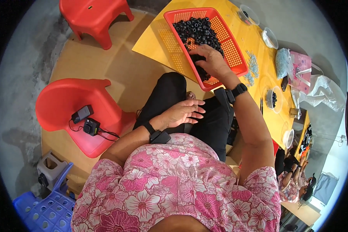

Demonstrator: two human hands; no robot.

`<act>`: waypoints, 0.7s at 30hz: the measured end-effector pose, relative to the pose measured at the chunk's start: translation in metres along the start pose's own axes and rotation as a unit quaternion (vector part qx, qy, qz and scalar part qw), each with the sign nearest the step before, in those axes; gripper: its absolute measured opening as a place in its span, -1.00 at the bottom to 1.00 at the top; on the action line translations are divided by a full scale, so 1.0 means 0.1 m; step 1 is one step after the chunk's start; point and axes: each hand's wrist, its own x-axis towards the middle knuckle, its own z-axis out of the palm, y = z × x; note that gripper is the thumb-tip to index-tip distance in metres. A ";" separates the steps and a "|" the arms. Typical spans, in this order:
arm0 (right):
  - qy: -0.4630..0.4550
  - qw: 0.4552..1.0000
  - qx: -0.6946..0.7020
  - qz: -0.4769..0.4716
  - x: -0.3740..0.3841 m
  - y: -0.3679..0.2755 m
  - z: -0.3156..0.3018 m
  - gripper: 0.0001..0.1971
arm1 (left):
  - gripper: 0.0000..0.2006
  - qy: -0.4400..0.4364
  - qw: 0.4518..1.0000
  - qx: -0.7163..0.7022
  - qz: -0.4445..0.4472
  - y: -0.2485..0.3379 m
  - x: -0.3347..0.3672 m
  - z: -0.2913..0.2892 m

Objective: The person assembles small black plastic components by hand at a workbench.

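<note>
A red-orange plastic basket with mesh walls sits on the yellow table, holding a heap of small black ring-like parts. My right hand reaches over its near side, fingers curved and apart, with the fingertips at the black parts. Whether a part lies under those fingers is hidden. Over my lap, my left hand hovers with its fingers stretched out and nothing in them. Both wrists wear black straps with small devices.
Small clear bits lie scattered on the table right of the basket. A clear tub holds more black parts. A red chair carrying small black devices stands at left, near a red stool. People work at far right.
</note>
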 end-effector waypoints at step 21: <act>0.001 0.984 -0.059 0.166 -0.57 0.36 -0.59 -0.74 | -0.58 -0.004 1.000 -0.028 -0.009 0.06 0.03 0.01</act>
